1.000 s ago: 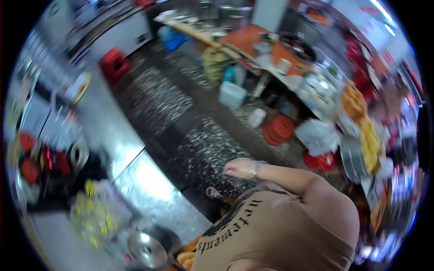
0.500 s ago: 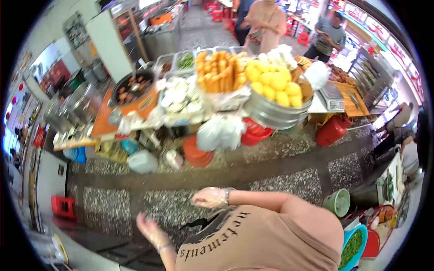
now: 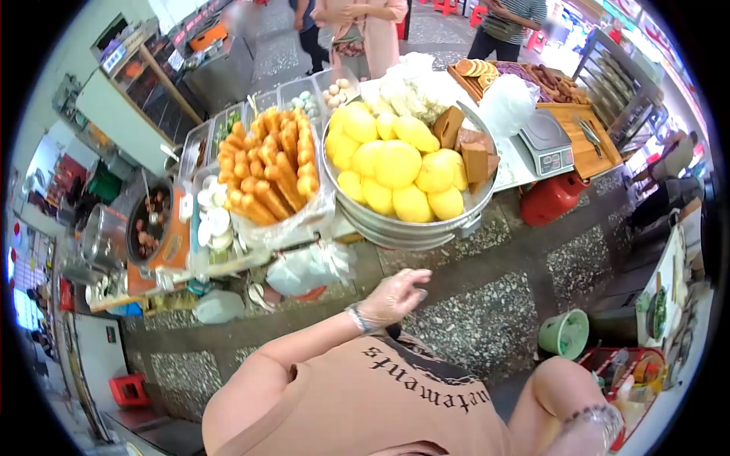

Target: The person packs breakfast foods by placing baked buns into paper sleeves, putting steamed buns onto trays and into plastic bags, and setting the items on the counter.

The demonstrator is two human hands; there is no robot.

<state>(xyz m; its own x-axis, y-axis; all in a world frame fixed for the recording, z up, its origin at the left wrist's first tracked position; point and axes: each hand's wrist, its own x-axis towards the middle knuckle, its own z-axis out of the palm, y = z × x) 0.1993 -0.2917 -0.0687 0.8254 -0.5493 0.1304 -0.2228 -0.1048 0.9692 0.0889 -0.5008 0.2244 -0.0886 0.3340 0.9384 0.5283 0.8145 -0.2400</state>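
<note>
My left hand (image 3: pixel 391 299), in a clear plastic glove, reaches across my chest over the floor. Its fingers point right, somewhat bent but apart, and it holds nothing. Ahead of it stands a round metal steamer (image 3: pixel 411 237) heaped with yellow buns (image 3: pixel 397 163). Fried dough sticks (image 3: pixel 270 167) stand upright in a plastic-lined tub to the left of the steamer. A plastic bag (image 3: pixel 310 270) hangs from the counter edge near my left hand. My right arm bends down at the lower right; the gloved wrist (image 3: pixel 601 424) shows, but its fingers are hidden or cut off.
A digital scale (image 3: pixel 546 140) and tongs (image 3: pixel 591 133) lie on the counter's right side. Beneath it stands a red gas cylinder (image 3: pixel 549 199). A pot of dark stew (image 3: pixel 152 224) is at left. A green bucket (image 3: pixel 563 333) stands by my right. People stand beyond the counter.
The view has turned and moved closer to the counter. My left hand has swung up across my chest, while my right hand has gone from in front of me to the lower right.
</note>
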